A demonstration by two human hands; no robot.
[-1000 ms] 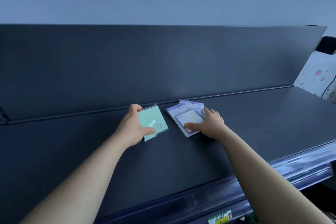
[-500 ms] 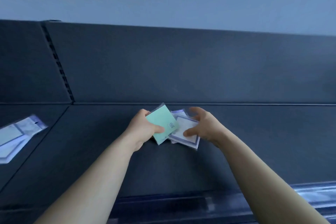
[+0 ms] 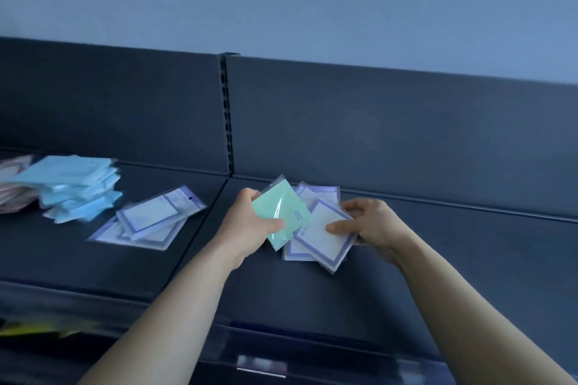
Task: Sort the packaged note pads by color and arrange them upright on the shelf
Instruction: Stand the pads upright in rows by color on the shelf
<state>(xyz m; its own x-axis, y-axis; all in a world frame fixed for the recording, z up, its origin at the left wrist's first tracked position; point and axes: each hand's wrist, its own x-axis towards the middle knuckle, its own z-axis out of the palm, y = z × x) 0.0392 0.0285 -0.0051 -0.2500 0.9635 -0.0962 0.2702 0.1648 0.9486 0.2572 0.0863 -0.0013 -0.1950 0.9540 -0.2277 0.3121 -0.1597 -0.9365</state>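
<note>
Marks on grn pad, illegible

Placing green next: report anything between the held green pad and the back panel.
The purple-bordered white plastic-wrapped pads, held by the right hand, fan out behind the mint-green plastic-wrapped pad in the left hand, toward the dark back panel. Nothing else visible intervenes.

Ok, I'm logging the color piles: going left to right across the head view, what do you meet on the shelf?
pink pads → blue pads → flat purple-bordered pads → left hand → green pad → held purple-bordered pads → right hand
</note>
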